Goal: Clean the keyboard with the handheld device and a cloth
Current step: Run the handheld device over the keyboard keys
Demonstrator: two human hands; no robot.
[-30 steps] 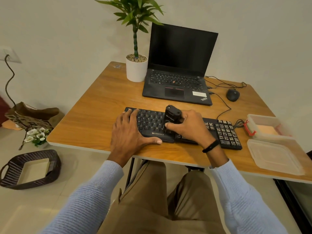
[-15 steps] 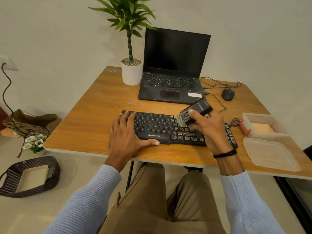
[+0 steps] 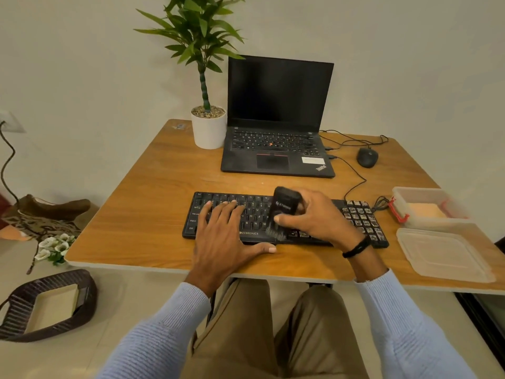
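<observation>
A black keyboard [image 3: 257, 201] lies on the wooden table [image 3: 153, 203] near its front edge. My right hand [image 3: 319, 217] grips a small black handheld device [image 3: 285, 205] with a brush at its lower end; the bristles touch the keys near the keyboard's front middle. My left hand [image 3: 222, 236] rests flat on the keyboard's left half, fingers spread, thumb on the table in front of it. An orange cloth [image 3: 425, 210] lies inside a clear plastic box [image 3: 404, 194] at the right.
A black laptop [image 3: 276, 149] stands open behind the keyboard, with a potted plant [image 3: 209, 127] to its left and a mouse [image 3: 367, 157] with cables to its right. The box lid [image 3: 442, 254] lies at the table's right front. A dark basket [image 3: 16, 329] sits on the floor.
My right hand has swept the device from the keyboard's right part back leftward and down to the front middle keys, turning it upright. The left hand has stayed in place.
</observation>
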